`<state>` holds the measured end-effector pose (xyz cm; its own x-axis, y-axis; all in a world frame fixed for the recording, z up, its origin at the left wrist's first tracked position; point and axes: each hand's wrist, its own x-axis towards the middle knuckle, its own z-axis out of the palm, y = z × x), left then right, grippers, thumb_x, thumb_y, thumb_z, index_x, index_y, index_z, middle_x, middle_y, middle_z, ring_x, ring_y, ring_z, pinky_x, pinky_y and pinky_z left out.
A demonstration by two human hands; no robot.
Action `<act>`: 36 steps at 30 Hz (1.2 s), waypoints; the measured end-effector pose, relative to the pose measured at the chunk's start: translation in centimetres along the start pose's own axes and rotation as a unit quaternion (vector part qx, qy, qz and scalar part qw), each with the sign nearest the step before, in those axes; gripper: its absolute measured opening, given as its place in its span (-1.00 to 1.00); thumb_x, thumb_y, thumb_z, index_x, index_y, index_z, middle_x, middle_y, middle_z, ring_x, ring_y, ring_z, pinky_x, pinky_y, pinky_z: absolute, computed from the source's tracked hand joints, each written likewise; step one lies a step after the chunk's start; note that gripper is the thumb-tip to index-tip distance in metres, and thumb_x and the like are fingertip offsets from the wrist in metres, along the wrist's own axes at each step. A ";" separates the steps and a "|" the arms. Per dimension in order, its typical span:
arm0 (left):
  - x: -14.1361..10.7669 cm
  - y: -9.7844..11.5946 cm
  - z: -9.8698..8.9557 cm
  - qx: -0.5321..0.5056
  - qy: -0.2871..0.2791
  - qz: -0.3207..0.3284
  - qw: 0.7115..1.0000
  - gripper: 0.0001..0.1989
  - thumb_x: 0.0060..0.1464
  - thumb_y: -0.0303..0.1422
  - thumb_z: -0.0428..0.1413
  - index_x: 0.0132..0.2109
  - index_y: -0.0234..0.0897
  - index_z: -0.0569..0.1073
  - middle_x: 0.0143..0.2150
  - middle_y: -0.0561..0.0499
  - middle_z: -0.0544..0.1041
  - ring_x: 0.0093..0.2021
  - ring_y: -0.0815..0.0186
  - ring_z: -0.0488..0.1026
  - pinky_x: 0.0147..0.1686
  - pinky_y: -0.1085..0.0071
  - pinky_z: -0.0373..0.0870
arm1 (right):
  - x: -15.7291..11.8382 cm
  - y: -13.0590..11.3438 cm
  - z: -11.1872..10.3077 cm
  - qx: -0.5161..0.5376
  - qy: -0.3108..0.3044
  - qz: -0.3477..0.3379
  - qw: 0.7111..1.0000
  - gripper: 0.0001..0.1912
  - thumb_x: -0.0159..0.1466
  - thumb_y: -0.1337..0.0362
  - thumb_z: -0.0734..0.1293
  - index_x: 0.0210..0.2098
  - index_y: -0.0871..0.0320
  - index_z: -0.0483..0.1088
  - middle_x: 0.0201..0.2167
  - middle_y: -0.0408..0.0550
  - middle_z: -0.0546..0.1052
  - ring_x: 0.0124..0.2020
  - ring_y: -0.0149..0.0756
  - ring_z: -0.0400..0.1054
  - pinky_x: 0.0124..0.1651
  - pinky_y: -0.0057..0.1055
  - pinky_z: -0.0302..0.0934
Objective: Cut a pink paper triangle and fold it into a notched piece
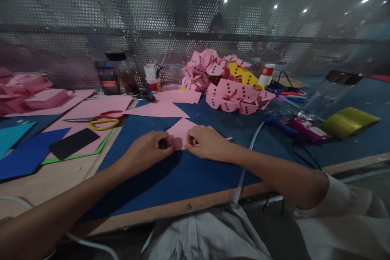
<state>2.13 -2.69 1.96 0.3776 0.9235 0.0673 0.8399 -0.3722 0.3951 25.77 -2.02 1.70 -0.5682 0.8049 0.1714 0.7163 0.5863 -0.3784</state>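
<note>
A small pink paper piece with a pointed top lies between my two hands on the blue table surface. My left hand is curled at its left edge, fingers closed on it. My right hand has its fingers curled over the paper's right side, pinching it. The lower edge of the paper shows between the fingertips. A thin pink bit sticks out beyond my right hand. Larger pink sheets lie just behind the piece.
Folded pink papers with dark marks are heaped behind. Scissors and coloured sheets lie left. A paper cup stands at the back. A glue gun, yellow roll and clear bottle are right.
</note>
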 end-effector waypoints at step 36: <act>-1.1 -2.0 -1.2 0.001 -0.007 -0.029 1.000 -0.65 0.14 0.00 0.14 -0.37 -0.18 0.50 -0.41 0.02 0.59 -0.41 0.22 0.47 -0.40 0.37 0.22 | 0.0 0.1 0.1 0.011 0.015 0.005 1.000 -0.88 0.32 0.26 0.34 -0.34 0.13 0.47 -0.27 -0.11 0.59 -0.24 -0.30 0.35 -0.18 -0.33 -0.01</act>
<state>-0.44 -2.79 2.17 0.3339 0.9421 0.0325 0.8608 -0.3188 0.3967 25.80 -2.01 1.55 -0.5488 0.8128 0.1955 0.7118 0.5770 -0.4006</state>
